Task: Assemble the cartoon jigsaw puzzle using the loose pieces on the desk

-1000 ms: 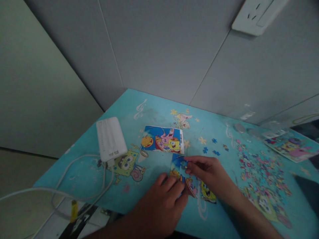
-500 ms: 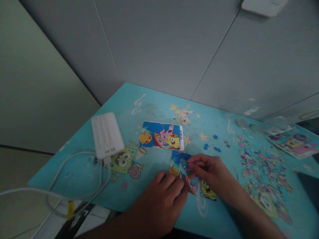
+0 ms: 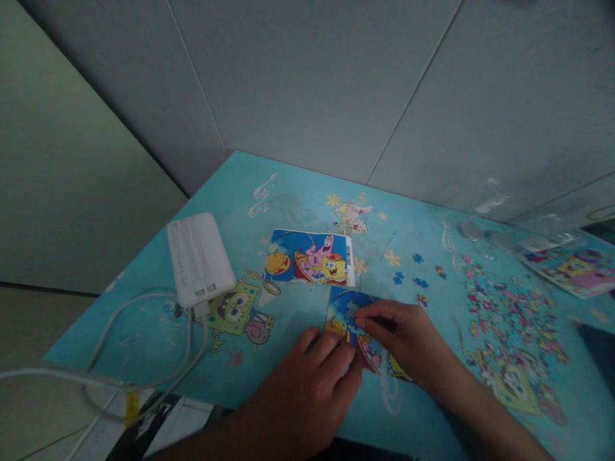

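Observation:
A partly assembled jigsaw puzzle point(image 3: 337, 299) lies on the blue cartoon-print table, partly covered by both hands. My left hand point(image 3: 323, 378) rests on its lower left edge, fingers curled and pressed down on it. My right hand point(image 3: 396, 330) is closed in a pinch over the puzzle's middle, with a small blue puzzle piece point(image 3: 354, 328) at its thumb and fingertips. Just behind lies the reference picture card point(image 3: 310, 257), showing the same cartoon scene in a boat. The lower right of the puzzle is hidden under my right hand.
Several loose blue pieces point(image 3: 398, 278) lie right of the card. A wide scatter of puzzle pieces point(image 3: 516, 320) covers the right side. A white power bank point(image 3: 200, 259) with a cable point(image 3: 144, 296) lies at left. Clear plastic packaging point(image 3: 552, 240) stands at the back right.
My right hand has shifted slightly left over the puzzle, bringing the pinched piece against the middle area. My left hand stays in place. The view has shifted a little.

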The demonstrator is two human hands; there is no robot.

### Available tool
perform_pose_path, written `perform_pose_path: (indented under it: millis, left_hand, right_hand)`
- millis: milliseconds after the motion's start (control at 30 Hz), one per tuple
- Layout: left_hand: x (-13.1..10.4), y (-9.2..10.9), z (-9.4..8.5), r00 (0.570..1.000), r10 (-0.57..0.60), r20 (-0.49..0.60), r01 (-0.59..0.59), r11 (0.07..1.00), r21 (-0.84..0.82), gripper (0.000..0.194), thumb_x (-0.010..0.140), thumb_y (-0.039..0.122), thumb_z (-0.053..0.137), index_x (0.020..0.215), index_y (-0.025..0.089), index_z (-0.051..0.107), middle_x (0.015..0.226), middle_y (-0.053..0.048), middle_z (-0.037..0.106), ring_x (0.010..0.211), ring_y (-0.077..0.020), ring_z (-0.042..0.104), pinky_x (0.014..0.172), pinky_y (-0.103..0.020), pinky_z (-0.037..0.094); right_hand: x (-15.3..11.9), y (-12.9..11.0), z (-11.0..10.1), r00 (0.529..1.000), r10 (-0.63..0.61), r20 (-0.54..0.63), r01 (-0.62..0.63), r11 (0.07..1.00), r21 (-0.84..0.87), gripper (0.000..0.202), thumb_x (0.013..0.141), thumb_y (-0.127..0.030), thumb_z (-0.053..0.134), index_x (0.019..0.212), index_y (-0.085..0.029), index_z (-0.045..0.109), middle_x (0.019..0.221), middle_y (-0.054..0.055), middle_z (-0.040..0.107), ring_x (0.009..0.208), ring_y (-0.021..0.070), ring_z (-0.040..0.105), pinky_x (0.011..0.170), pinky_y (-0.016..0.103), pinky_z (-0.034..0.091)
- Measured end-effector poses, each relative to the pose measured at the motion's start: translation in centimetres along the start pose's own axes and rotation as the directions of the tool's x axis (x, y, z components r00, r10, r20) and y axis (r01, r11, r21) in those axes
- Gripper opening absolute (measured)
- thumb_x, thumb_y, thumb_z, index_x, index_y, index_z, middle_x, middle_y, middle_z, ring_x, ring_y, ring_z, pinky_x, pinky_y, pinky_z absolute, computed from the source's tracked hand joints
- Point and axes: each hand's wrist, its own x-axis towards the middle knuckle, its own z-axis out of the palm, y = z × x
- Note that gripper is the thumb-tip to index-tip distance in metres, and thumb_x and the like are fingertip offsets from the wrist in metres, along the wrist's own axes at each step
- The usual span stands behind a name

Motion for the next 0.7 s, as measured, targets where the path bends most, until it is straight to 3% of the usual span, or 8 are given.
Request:
perform_pose_path:
  millis: [233,700]
  left_hand:
    - [-0.12,0.03,0.13,1.000,-0.003,0.019,0.003,1.000,-0.010,0.031,0.100,0.026,0.050,0.128,0.018,0.061,0.119,-0.010,0.062,0.106,-0.0263,0.054,0.092,-0.046,0.041]
    - [-0.09,0.01,-0.06,1.000,-0.008,0.026,0.009,1.000,-0.017,0.032,0.102,0.026,0.049,0.131,0.016,0.058,0.119,-0.010,0.062,0.109,-0.0269,0.054,0.093,-0.046,0.040]
  right_hand:
    - [0.03,-0.15,0.06,0.996,-0.086,0.024,0.087,0.995,-0.047,0.016,0.096,-0.025,0.065,0.101,-0.029,0.080,0.094,0.002,0.076,0.085,0.0193,0.072,0.077,0.033,0.058]
    - [0.11,-0.25,0.14,0.993,-0.115,0.027,0.117,0.989,-0.094,0.020,0.096,-0.021,0.065,0.106,-0.030,0.080,0.096,0.002,0.074,0.085,0.0183,0.070,0.078,0.032,0.057]
